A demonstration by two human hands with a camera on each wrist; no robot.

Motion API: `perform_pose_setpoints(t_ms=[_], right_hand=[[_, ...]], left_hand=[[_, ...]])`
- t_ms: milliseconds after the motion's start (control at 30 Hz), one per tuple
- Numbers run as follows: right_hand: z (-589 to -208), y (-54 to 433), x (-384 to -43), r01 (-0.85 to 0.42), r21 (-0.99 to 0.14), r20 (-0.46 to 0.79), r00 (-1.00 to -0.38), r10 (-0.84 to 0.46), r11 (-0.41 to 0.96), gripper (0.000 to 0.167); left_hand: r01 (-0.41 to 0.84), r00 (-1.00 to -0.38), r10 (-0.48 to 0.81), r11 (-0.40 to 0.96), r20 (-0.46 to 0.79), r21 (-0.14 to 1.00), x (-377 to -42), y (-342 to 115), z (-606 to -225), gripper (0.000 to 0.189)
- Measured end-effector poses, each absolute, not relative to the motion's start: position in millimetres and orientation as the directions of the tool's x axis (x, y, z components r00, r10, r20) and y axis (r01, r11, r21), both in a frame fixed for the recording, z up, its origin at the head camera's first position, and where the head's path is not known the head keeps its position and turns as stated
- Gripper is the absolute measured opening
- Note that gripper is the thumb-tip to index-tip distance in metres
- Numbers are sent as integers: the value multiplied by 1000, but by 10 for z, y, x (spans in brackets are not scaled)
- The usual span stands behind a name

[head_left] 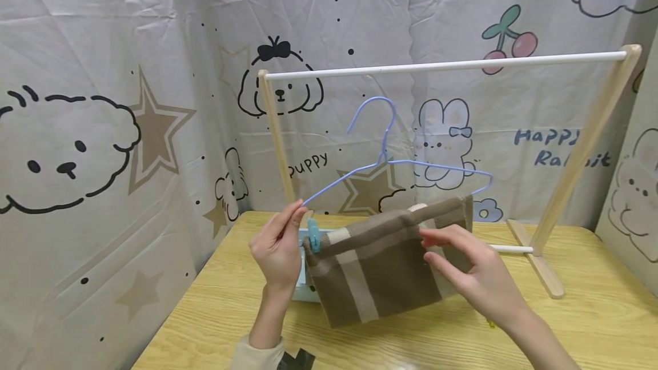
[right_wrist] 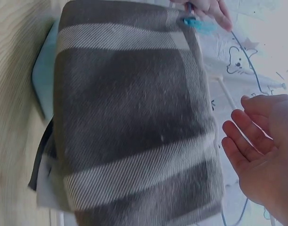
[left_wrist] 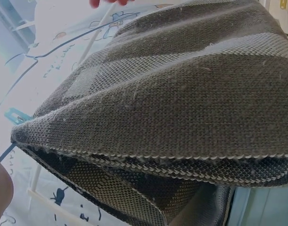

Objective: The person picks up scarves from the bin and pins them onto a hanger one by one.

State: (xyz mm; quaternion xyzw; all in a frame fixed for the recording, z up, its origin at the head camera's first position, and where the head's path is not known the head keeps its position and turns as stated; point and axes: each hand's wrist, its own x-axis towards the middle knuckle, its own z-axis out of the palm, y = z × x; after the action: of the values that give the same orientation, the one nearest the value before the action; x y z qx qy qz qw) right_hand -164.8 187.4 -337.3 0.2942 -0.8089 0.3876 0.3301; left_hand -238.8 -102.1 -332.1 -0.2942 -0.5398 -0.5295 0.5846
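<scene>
The brown and cream checked cloth [head_left: 390,273] hangs folded over the lower bar of a blue hanger [head_left: 382,153], above the table and tilted, its right end the higher. One teal clip [head_left: 314,236] bites the top edge at the left end; no clip shows at the right end. The left hand [head_left: 280,247] grips the hanger's left corner between thumb and fingers. The right hand [head_left: 475,267] is released, fingers loosely bent beside the cloth and apart from it (the right wrist view shows the gap).

Risks, in my judgement: the right end could slip or bunch along the bar, since the only fastening seen is at the left. Lopsided weight could swing the hanger if the left grip loosens, as nothing else is seen bearing it. The folded layers look thick, so a shallow bite could let the clip spring off.

Behind the cloth sits a pale blue box [head_left: 307,293] on the wooden table [head_left: 216,313]; a low hem could catch it. The drying rack [head_left: 444,66] stands beyond, its top rail apart from the hanger's hook.
</scene>
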Motion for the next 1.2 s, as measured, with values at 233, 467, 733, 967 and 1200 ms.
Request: perform_pose_setpoints(t_ms=[233, 467, 733, 967, 1200], right_hand=[[-3464, 2064, -1615, -675, -478, 733, -659, -169, 562, 47], [-3568, 2228, -1603, -669, -453, 747, -645, -159, 589, 48], [-3717, 2434, -1612, -606, -447, 718, -681, -140, 658, 43], [-3856, 2589, -1646, -599, -436, 725, -676, -131, 672, 47], [-4056, 2730, -1646, -516, -501, 655, -751, -86, 695, 35]], left_hand=[[931, -151, -327, 271, 933, 246, -2387, -1056, -3311, 12], [928, -144, -328, 282, 934, 242, -2395, -1064, -3312, 12], [925, -146, -330, 290, 933, 247, -2391, -1072, -3308, 13], [924, -138, -329, 296, 934, 240, -2381, -1063, -3300, 16], [926, -136, -324, 294, 936, 236, -2383, -1047, -3300, 13]])
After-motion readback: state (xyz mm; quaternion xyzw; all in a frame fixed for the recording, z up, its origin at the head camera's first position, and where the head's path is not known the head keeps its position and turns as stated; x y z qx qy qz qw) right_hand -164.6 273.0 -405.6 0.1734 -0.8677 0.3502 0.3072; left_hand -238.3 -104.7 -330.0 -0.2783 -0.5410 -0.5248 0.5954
